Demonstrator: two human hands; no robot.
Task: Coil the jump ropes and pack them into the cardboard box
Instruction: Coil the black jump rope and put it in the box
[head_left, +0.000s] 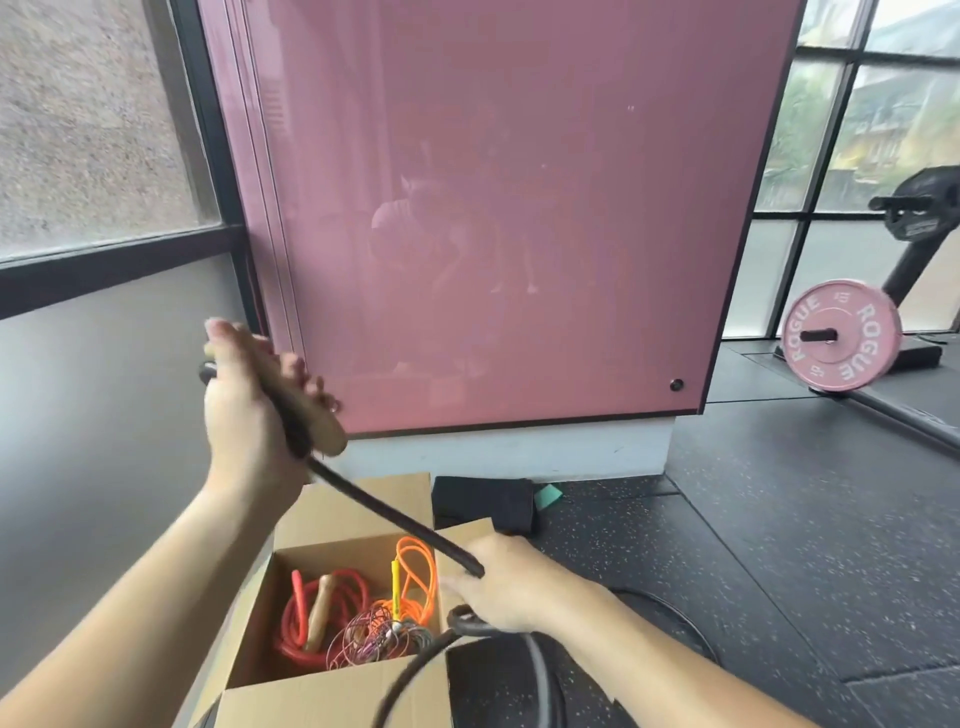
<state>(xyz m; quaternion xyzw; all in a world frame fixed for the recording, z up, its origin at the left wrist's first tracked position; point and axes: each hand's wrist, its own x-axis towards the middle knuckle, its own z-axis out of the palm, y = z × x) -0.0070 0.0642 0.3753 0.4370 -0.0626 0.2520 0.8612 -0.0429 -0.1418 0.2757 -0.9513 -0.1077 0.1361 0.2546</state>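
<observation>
Head view: left hand (244, 410) fingers curl round a wooden handle (314, 415); right hand (504, 582) grips the black jump rope (395, 519) above the open cardboard box (332, 696) holding a red rope (296, 618) and an orange rope (415, 571). Pink weight plate (841, 338) reads ROGUE.

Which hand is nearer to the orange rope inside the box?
Right. The right hand is just beside the orange rope, at the box edge; the left hand is raised well above it.

Your left hand (249, 400) is raised above the cardboard box (332, 696), fingers (314, 387) curled round a wooden handle (311, 410); your right hand (501, 587), low at the box's right edge, grips the black rope (395, 514).
</observation>
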